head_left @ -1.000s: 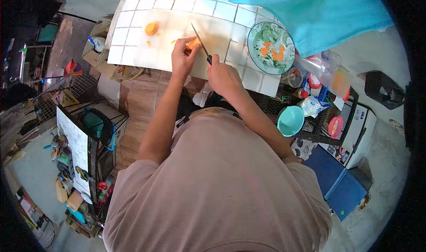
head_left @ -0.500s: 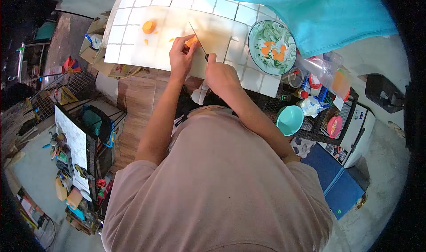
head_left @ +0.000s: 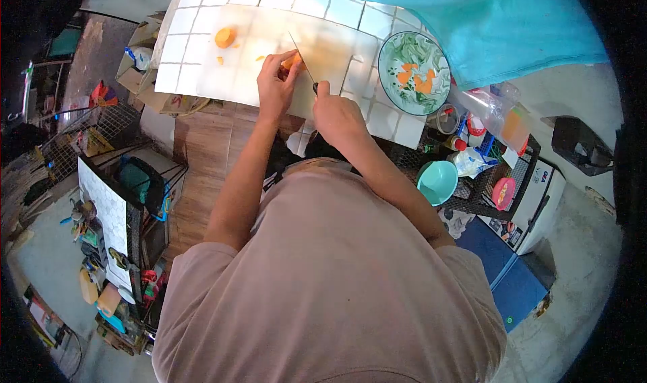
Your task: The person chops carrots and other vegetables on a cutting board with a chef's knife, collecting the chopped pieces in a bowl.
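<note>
Moved: almost nothing; dark-handled steel knife (head_left: 302, 56) stays put.
Left hand (head_left: 275, 86): pinching orange carrot chunk (head_left: 291, 62).
Right hand (head_left: 335, 117): gripping knife handle.

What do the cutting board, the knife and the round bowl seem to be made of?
Cutting board: probably plastic, pale and matt; tile lines seem to show faintly through it.
Knife: thin dark blade, likely steel; its handle is hidden in the right hand.
Bowl: glossy, green and white marbled pattern, perhaps melamine or glazed ceramic; the look leaves it open.
</note>
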### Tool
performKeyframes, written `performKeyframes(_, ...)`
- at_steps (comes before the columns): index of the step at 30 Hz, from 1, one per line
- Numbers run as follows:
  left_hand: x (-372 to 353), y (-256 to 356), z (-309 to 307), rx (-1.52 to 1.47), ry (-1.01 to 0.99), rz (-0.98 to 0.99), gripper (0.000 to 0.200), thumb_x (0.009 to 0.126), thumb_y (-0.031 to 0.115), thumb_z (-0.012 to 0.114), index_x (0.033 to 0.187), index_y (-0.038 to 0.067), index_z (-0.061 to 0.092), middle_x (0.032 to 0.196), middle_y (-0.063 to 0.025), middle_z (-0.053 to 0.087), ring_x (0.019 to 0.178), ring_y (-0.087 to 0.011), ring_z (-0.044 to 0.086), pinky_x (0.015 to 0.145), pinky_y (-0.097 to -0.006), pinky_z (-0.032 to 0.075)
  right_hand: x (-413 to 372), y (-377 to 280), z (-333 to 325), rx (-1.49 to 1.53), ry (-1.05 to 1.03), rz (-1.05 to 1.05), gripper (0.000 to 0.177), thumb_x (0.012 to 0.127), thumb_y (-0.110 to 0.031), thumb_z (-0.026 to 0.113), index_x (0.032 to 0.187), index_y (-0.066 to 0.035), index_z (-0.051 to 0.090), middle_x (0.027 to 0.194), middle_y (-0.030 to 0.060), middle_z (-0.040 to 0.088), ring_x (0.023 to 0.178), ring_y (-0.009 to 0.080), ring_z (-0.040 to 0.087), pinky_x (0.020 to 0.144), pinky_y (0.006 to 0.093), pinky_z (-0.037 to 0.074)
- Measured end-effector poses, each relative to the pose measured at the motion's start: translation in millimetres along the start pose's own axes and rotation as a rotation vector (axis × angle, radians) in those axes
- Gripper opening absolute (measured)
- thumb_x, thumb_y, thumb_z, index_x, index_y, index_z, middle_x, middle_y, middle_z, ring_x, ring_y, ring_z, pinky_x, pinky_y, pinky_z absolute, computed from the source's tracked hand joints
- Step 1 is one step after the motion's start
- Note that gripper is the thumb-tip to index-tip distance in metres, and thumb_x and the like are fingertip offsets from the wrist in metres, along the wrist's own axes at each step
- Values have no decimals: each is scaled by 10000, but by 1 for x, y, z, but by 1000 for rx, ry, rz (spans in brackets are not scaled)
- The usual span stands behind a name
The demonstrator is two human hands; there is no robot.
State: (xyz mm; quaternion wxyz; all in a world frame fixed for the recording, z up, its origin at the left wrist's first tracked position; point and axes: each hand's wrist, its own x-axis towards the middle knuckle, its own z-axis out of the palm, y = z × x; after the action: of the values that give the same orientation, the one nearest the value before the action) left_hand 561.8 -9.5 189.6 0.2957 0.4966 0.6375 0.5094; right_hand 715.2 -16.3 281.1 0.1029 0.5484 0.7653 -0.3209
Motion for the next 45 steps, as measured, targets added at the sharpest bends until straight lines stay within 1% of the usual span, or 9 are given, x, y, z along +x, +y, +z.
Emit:
performKeyframes(1,0,-2,0,-23,4,11,247,959,42,728,1206,54,728,966,-57,623,783,-111,607,702,-258,522,-1,-2,-4,27,-42,15,306,990,-104,434,1240,69,470,914,325,718,903,463,733,817,540,581)
performKeyframes(9,-1,-1,-1,28,-7,-6,247,958,25,721,1204,36,724,960,-64,625,824,-126,633,741,-269,540,0,1,-1,6,-33,-6,289,992,-100,429,1215,80,466,857,313,715,861,469,731,780,544,576)
performKeyframes(11,-1,-13,4,-86,16,-19,250,954,25,724,1204,36,723,953,-66,630,823,-132,637,747,-275,544,3,6,6,-1,-28,-18,289,990,-100,433,1212,82,465,848,309,715,854,467,731,773,545,574)
performKeyframes(13,-1,-6,1,-49,14,-7,253,954,26,724,1207,35,720,955,-66,633,821,-132,638,746,-279,546,9,10,16,-54,90,-80,276,1070,-233,455,1149,31,471,750,246,702,757,440,720,706,533,566)
performKeyframes(24,-3,6,-1,33,16,36,280,932,21,737,1209,59,723,958,-87,642,792,-169,643,729,-283,542,14,26,35,-40,140,-120,267,1065,-236,477,1112,26,487,758,258,698,761,454,712,703,549,555)
performKeyframes(29,-1,1,-1,33,18,-13,248,942,45,739,1189,63,729,927,-63,611,717,-117,599,654,-257,511,1,32,22,20,117,-68,251,1047,-215,482,1111,27,503,784,274,708,765,459,723,706,543,573)
performKeyframes(32,-2,-4,4,-39,31,-43,241,948,50,735,1189,61,727,942,-60,610,720,-124,602,668,-260,514,-3,31,19,60,194,-30,287,1068,-258,466,1099,26,491,773,273,705,768,466,720,706,558,569)
performKeyframes(42,-1,-7,4,-60,9,-78,242,951,69,743,1192,51,725,966,-64,608,756,-125,628,671,-268,524,-5,8,8,72,127,-52,267,1068,-248,463,1100,16,458,729,255,689,722,463,707,671,566,555)
performKeyframes(45,-1,1,5,-87,26,-36,229,978,111,730,1192,29,721,909,-41,570,720,-94,566,654,-249,494,-1,8,15,46,119,-41,270,1067,-243,462,1109,24,460,733,247,695,723,451,712,674,556,562)
